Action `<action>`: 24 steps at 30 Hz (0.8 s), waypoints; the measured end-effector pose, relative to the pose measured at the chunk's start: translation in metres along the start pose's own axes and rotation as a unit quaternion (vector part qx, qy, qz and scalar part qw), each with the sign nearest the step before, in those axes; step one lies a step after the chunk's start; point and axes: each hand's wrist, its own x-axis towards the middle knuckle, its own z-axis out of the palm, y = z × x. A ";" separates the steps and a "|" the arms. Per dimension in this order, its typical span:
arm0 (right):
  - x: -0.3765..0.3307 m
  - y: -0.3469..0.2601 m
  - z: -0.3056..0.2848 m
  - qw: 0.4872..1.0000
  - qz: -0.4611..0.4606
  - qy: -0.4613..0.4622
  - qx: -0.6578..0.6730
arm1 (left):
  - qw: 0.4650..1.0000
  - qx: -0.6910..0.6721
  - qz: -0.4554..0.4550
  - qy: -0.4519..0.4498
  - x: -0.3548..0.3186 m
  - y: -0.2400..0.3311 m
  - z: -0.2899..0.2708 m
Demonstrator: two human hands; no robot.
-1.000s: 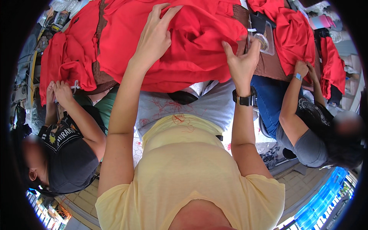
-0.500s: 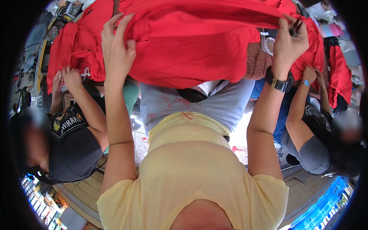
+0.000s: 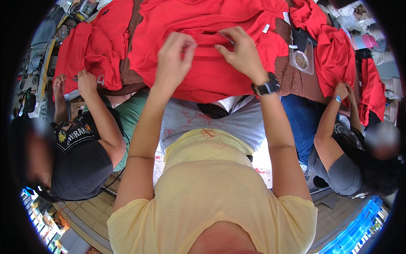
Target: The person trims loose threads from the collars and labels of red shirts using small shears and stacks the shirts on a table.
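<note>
A large red garment [image 3: 203,78] of thin cloth lies rumpled on the brown-covered table before me, its near edge hanging over my lap. Above its left part is my left hand [image 3: 174,61], fingers bent and smeared by motion. Whether anything is between them, I cannot make out. Over the middle folds, my right hand [image 3: 242,53] keeps thumb and forefinger apart. A thin metal tip of thread snips [image 3: 227,38] shows by its forefinger; the rest is hidden in the hand. A white label [image 3: 265,28] lies on the cloth beyond that hand.
A clear plastic box [image 3: 302,59] with a ring-shaped item stands on the brown cloth [image 3: 284,76] to the right. Co-workers sit close on both sides, handling a red garment [image 3: 91,51] at left and a red garment [image 3: 336,55] at right. Loose red threads [image 3: 207,133] cling to my clothes.
Both hands have let go of the red garment they held stretched wide. It has dropped onto the table, and my hands have come closer together over its middle.
</note>
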 end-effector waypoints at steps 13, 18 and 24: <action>0.032 0.033 0.030 0.975 0.216 -0.042 0.018 | 0.994 0.018 -0.101 -0.031 -0.002 -0.051 0.041; 0.030 0.054 0.034 0.968 0.223 -0.057 0.095 | 0.994 -0.045 -0.097 0.031 0.014 -0.037 0.081; 0.031 0.054 0.028 0.926 0.297 -0.080 0.219 | 0.934 -0.273 -0.229 -0.003 0.011 -0.063 0.077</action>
